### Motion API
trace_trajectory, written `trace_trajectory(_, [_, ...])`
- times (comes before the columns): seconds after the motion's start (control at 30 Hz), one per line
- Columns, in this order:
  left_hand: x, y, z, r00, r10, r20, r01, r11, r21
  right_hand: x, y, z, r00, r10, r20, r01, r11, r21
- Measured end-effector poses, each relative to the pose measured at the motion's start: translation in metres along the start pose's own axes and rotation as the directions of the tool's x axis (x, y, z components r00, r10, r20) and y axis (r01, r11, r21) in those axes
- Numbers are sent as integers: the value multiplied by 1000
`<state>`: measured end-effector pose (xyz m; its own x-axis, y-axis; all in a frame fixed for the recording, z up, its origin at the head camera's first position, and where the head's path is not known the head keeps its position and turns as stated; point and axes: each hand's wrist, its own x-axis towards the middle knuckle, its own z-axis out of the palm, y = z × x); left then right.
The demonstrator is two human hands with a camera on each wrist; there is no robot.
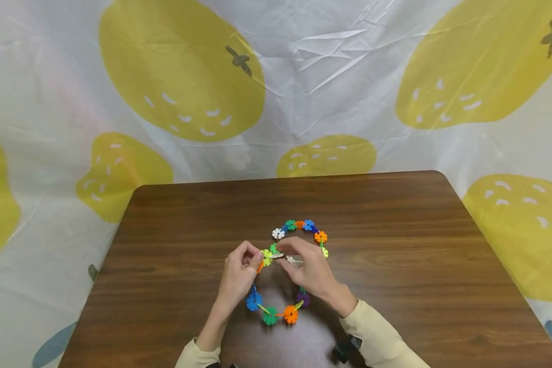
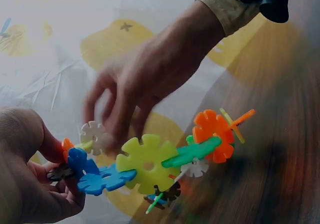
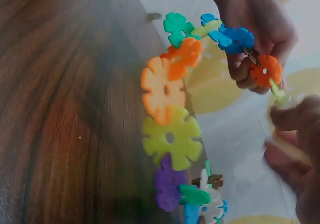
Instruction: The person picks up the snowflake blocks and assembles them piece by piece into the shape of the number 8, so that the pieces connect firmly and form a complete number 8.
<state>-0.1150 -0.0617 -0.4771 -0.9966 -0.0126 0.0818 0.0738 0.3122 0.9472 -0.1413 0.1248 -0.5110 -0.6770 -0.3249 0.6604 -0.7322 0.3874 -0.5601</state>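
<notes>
A looped chain of colourful notched plastic flower discs [image 1: 270, 316] lies over the table and rises into the hands. My left hand [image 1: 239, 273] pinches the chain by an orange disc [image 3: 266, 71], with a yellow-green disc [image 1: 267, 257] just beyond the fingertips. Close to its right, my right hand [image 1: 313, 271] has thumb and index finger apart around the chain's white disc [image 2: 93, 136]. In both wrist views the right fingers are blurred, and no disc shows clearly gripped between them. Blue discs [image 2: 102, 180] hang beside the left fingers.
Farther back, the chain forms a second loop with a white disc [image 1: 278, 233] and an orange disc [image 1: 320, 236]. Everything is on a brown wooden table [image 1: 395, 230]. A white cloth [image 1: 340, 76] with yellow fruit prints hangs behind it.
</notes>
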Motion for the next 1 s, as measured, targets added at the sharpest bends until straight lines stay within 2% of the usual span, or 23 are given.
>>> trace_trajectory(0.07, [0, 0, -1, 1000, 0, 4, 0, 1000, 9, -5, 3, 2, 992, 109, 67, -100, 987, -122])
trace_trajectory(0.13, [0, 0, -1, 1000, 0, 4, 0, 1000, 17, -10, 6, 4, 973, 201, 117, -163, 947, -276])
trace_trajectory(0.2, [0, 0, -1, 1000, -4, 2, 4, 1000, 16, -16, 10, 7, 954, 264, 145, -187, 897, -400])
trace_trajectory(0.3, [0, 0, -2, 1000, -8, 6, 8, 1000, 14, -21, 14, 12, 946, 286, 151, -184, 860, -477])
trace_trajectory(0.43, [0, -3, -5, 1000, -13, 2, 13, 1000, 22, -23, 17, 14, 960, 253, 120, -173, 874, -454])
trace_trajectory(0.67, [0, -8, -14, 1000, 2, -20, -1, 999, 55, -19, 5, 9, 991, 129, -38, -134, 924, -359])
trace_trajectory(0.83, [-1, -8, -16, 1000, 23, 10, -23, 998, 58, -17, -5, 6, 995, 33, -99, -62, 950, -306])
trace_trajectory(1.0, [-2, -7, -15, 999, 29, 21, -30, 998, 62, -16, -8, 6, 992, -16, -123, -21, 956, -293])
